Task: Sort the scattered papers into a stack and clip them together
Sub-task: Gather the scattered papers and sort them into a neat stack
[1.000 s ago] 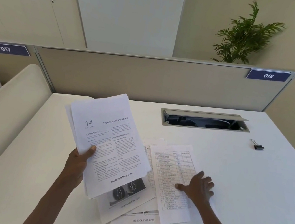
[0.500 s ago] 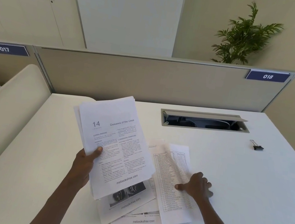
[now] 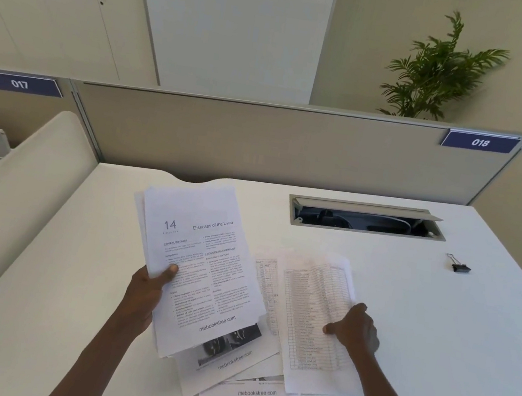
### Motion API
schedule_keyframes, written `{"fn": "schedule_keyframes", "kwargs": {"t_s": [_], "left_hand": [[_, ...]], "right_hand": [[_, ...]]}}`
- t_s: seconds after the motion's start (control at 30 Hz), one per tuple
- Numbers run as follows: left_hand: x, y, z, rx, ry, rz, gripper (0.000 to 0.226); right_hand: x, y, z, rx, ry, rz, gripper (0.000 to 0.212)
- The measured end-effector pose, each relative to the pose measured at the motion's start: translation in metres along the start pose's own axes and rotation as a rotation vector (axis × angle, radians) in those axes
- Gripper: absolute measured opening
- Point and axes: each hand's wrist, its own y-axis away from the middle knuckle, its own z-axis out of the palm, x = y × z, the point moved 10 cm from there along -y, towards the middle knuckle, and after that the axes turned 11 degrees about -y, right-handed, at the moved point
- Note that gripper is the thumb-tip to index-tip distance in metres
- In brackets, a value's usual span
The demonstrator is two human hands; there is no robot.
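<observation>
My left hand (image 3: 145, 295) holds a small stack of printed pages (image 3: 199, 269) above the white desk, top page headed "14 Diseases of the Uvea", thumb on its left edge. My right hand (image 3: 357, 329) pinches the right edge of a sheet with a table (image 3: 310, 312) and lifts it slightly. Under both lie several loose sheets (image 3: 255, 395), overlapping and askew, some marked "mebooksfree.com". A black binder clip (image 3: 459, 266) sits alone on the desk at the far right, well away from both hands.
The white desk (image 3: 432, 356) ends at a grey partition (image 3: 260, 144) with labels 017 and 018. An open cable hatch (image 3: 364, 217) is set in the desk behind the papers. A white curved divider (image 3: 11, 196) borders the left side.
The held stack has shifted slightly right over the loose sheets. My right hand went from lying flat on the table sheet to gripping its right edge, and the sheet has slid a little right.
</observation>
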Motion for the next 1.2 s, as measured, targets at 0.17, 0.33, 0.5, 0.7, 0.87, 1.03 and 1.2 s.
{"fn": "schedule_keyframes", "kwargs": {"t_s": [0.17, 0.33, 0.5, 0.7, 0.87, 1.03, 1.2], "left_hand": [[-0.012, -0.005, -0.003, 0.004, -0.051, -0.024, 0.018], [-0.021, -0.006, 0.001, -0.005, -0.093, -0.030, 0.017], [-0.023, -0.009, 0.010, -0.025, -0.102, -0.044, 0.016], [-0.019, -0.007, 0.027, -0.079, -0.073, -0.062, 0.021], [-0.014, 0.002, 0.047, -0.158, -0.004, -0.108, 0.020], [-0.005, 0.017, 0.064, -0.266, 0.033, -0.119, 0.019], [-0.004, 0.019, 0.066, -0.312, 0.065, -0.142, 0.022]], "right_hand": [[-0.006, 0.003, -0.021, 0.097, -0.105, -0.058, 0.053], [-0.038, 0.013, -0.040, 0.121, -0.215, -0.193, 0.046], [-0.096, 0.039, -0.057, 0.043, -0.281, -0.401, 0.047], [-0.164, 0.090, -0.070, -0.209, -0.567, -0.486, 0.055], [-0.182, 0.102, -0.051, -0.400, -0.765, -0.382, 0.057], [-0.173, 0.092, -0.004, -0.395, -0.683, -0.341, 0.065], [-0.165, 0.085, 0.008, -0.196, -0.475, -0.425, 0.074]]}}
